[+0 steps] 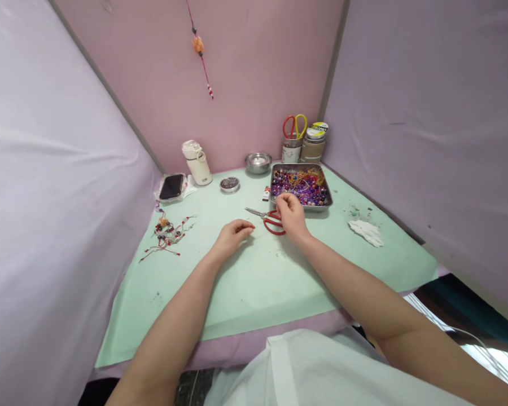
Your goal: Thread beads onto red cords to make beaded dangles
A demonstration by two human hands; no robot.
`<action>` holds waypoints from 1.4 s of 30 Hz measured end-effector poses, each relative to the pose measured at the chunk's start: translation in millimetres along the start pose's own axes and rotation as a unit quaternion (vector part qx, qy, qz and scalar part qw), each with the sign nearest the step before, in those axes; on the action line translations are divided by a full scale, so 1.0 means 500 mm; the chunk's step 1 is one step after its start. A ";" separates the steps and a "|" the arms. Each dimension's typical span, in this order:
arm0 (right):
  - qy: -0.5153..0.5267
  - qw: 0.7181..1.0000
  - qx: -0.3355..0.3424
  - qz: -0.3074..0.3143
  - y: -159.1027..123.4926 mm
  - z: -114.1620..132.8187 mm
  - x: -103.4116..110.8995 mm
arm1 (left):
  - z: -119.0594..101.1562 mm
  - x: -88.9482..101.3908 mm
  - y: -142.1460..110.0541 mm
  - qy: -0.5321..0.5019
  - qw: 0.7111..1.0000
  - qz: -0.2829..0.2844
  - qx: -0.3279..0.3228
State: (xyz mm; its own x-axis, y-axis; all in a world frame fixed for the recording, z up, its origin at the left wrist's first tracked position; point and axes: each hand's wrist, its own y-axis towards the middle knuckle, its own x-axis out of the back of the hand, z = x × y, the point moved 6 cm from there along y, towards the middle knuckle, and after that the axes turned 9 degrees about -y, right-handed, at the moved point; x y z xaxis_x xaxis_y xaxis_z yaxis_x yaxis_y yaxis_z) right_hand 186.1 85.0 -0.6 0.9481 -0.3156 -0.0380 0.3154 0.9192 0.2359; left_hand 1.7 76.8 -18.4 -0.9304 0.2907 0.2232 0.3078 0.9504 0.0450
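Observation:
My left hand [232, 237] rests low over the table with thumb and fingertips pinched together. A tiny red spot shows at its fingertips, too small to name. My right hand [292, 215] is closed in a pinch at the front left corner of a metal tray [317, 208]; whatever it may hold is hidden. Under and beside the right hand lie red-handled scissors [274, 226], their blades pointing left. Loose purple, red and dark beads [294, 185] fill the tray, with tangled orange-yellow thread [311, 179] on top.
Beaded red-cord strings [166, 234] lie at the left, before a phone [171, 186] and white bottle [197, 163]. Behind stand a round dish [230, 184], metal bowl [258, 163], container with scissors [292, 152] and jar [313, 149]. A white cloth [366, 232] lies right. A beaded cord [198, 45] hangs above.

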 end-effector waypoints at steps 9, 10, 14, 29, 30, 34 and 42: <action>0.066 0.996 -0.041 0.035 0.011 -0.012 -0.003 | 0.003 0.008 -0.014 -0.360 0.916 0.012 0.178; 0.067 0.996 -0.040 0.036 0.010 -0.009 -0.003 | 0.004 0.008 -0.013 -0.363 0.913 0.009 0.184; 0.072 0.996 -0.044 0.031 0.005 -0.003 -0.001 | 0.006 0.006 -0.011 -0.373 0.905 -0.005 0.203; 0.022 0.997 -0.044 0.054 -0.001 -0.007 -0.008 | 0.004 0.011 -0.014 -0.295 0.941 0.034 0.163; 0.021 0.997 -0.043 0.057 -0.001 -0.007 -0.009 | 0.004 0.011 -0.014 -0.286 0.944 0.035 0.161; 0.022 0.997 -0.037 0.063 -0.003 -0.005 -0.011 | 0.003 0.009 -0.014 -0.300 0.940 0.033 0.158; 0.028 0.998 -0.036 0.052 -0.004 -0.001 -0.006 | 0.013 0.003 -0.013 -0.329 0.923 0.032 0.195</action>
State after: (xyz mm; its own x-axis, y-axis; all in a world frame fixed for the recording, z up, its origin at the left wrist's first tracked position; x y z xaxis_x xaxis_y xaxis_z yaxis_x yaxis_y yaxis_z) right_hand 182.6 84.1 -1.5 0.9760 -0.2055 -0.0720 0.2150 0.9616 0.1703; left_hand -3.0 71.7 -24.8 -0.8718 0.2295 -0.4327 0.3900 0.8597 -0.3299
